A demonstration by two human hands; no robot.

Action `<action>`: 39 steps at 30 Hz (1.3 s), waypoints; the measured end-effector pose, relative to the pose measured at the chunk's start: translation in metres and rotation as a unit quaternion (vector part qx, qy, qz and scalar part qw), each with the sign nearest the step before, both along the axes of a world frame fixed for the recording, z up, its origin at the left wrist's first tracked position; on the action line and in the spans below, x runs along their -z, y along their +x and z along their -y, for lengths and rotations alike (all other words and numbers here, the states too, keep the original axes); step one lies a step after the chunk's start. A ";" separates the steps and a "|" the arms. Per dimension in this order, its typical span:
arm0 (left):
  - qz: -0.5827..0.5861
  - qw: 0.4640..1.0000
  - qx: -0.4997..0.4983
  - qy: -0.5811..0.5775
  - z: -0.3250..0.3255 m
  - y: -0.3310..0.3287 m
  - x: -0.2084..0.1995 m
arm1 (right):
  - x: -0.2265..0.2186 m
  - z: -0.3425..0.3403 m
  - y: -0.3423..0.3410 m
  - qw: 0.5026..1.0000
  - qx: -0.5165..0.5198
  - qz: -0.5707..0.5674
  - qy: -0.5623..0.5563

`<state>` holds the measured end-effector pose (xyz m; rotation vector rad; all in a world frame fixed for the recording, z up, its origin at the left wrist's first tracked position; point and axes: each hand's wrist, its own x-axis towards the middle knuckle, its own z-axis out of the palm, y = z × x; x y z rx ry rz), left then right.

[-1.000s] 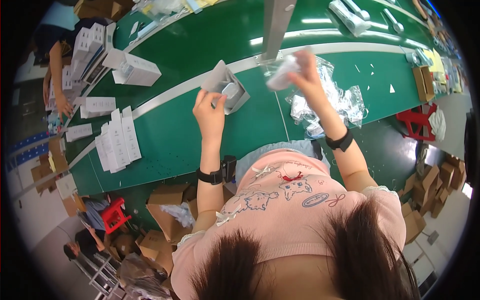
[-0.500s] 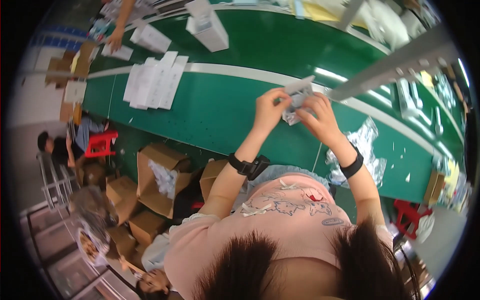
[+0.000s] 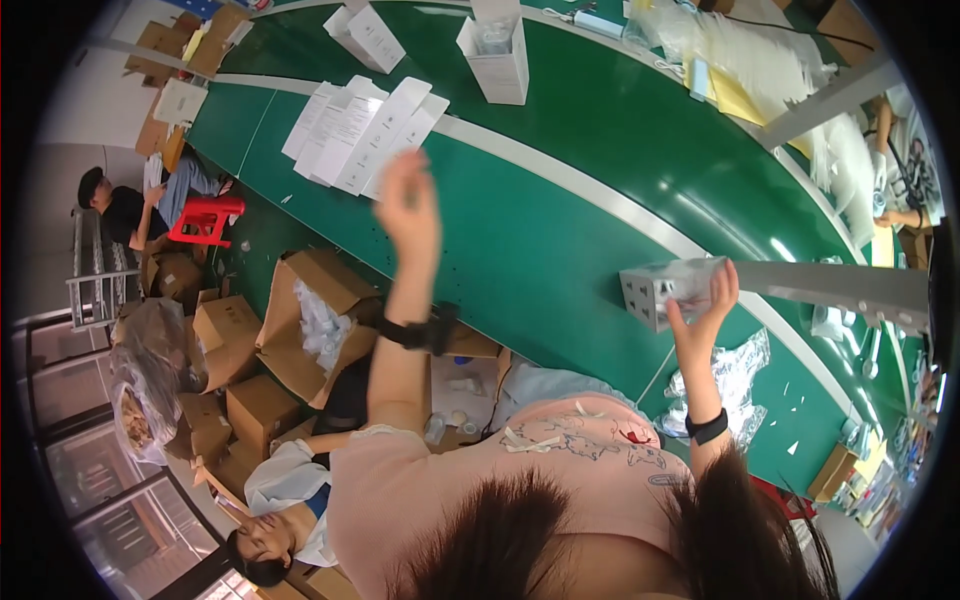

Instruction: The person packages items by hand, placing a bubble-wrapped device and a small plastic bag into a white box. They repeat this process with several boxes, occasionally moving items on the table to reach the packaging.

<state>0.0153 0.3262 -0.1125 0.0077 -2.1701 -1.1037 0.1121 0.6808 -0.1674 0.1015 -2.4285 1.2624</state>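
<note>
My right hand [image 3: 703, 315] grips a small white box [image 3: 645, 298] by its right side, thumb at the front and fingers behind. Something in clear plastic shows in the box's top, but its kind is hard to make out. Off to the left, my left hand [image 3: 408, 215] is raised by the near edge of a fanned pile of white printed sheets [image 3: 345, 135]. Motion smears its fingers, and whether it touches the pile cannot be told. The pile lies on the green table [image 3: 520, 240].
Beyond the pale rail stand two white boxes [image 3: 497, 75] [image 3: 375, 42]. Crumpled clear plastic bags [image 3: 735, 385] lie right of my right wrist. A grey metal post [image 3: 830, 290] rises beside the held box. Cardboard cartons [image 3: 265, 410] and a person [image 3: 290, 515] are at lower left.
My left hand has let go of the box and moved left to the pile of sheets. My right hand keeps the box, now further right and lower in view. The whole view has shifted.
</note>
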 end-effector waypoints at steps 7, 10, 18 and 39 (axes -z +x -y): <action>0.121 0.934 -0.220 -0.256 0.268 -0.115 0.015 | 0.006 0.029 0.014 0.920 0.150 0.153 -0.327; 0.347 0.852 -0.240 -0.310 0.348 -0.156 0.041 | 0.021 0.011 0.024 0.804 0.045 0.137 -0.577; 0.453 0.829 -0.148 -0.293 0.407 -0.159 0.086 | 0.041 -0.001 -0.006 0.826 0.233 0.240 -0.453; 0.554 0.749 -0.077 -0.356 0.367 -0.164 0.056 | 0.048 0.025 -0.270 0.871 0.078 0.193 -0.445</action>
